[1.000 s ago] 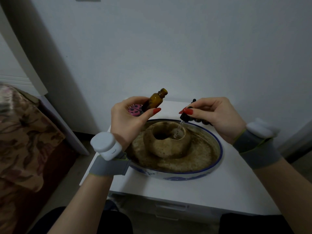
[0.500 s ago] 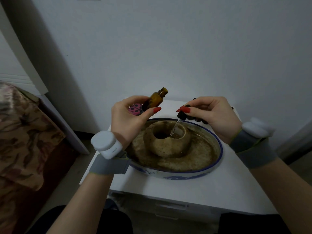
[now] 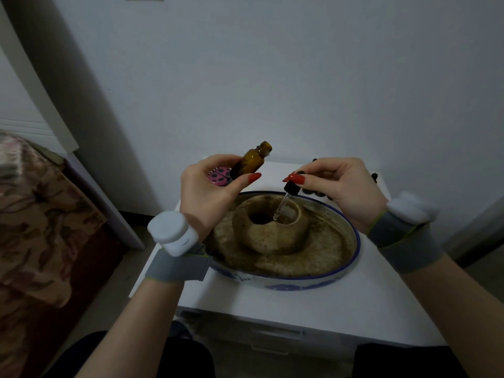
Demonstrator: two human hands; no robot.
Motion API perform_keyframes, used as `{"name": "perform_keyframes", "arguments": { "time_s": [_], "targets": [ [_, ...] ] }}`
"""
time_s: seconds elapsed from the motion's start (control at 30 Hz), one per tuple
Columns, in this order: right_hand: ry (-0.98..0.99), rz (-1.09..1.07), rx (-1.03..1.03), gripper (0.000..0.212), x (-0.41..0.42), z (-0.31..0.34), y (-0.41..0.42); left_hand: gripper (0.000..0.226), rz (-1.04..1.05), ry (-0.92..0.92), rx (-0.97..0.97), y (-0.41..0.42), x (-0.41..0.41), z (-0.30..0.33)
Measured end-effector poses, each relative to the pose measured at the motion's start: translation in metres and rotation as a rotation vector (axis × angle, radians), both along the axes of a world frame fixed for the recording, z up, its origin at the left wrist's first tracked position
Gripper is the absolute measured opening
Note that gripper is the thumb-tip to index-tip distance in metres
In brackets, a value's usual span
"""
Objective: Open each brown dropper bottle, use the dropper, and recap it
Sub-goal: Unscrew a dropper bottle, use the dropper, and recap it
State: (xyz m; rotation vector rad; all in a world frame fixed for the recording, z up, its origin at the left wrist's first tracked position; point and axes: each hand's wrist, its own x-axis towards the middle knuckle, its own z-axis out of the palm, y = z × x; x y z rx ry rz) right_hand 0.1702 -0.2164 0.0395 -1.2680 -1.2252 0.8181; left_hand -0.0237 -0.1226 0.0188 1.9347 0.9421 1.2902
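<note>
Left hand (image 3: 207, 197) grips the open glass bottle (image 3: 249, 162) at frame centre (light, breakable; hold its body); right hand (image 3: 338, 186) pinches the dropper (image 3: 287, 196).

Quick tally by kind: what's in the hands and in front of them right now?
Brown dropper bottle, uncapped, in left hand: 1
Dropper, in right hand: 1
Blue-rimmed basin: 1
Stone-like ring inside it: 1
Pink ladybug item: 1
Total: 5

I can read no text, label, brand or number anywhere. The brown bottle (image 3: 249, 162) between my left fingers (image 3: 252, 177) shows bare glass, and the bowl's (image 3: 294, 285) blue markings are pattern, not lettering.
</note>
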Motion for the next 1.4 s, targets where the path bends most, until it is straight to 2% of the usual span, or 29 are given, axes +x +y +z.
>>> {"name": "perform_keyframes", "arguments": {
  "time_s": [0.23,0.97,1.4],
  "targets": [
    [0.025,-0.003,0.012,0.027,0.0010,-0.0005,0.0007,0.032,0.002,0.001,0.001,0.0001,-0.0003,0.0003],
    [-0.001,0.019,0.025,0.019,0.0010,0.0002,-0.0003,0.030,0.012,-0.002,-0.006,-0.0018,-0.0003,0.0040],
    [-0.002,0.022,0.004,0.025,-0.0012,-0.0019,0.0005,0.030,0.006,0.010,-0.012,-0.0025,-0.0022,0.0053]
  ]
}}
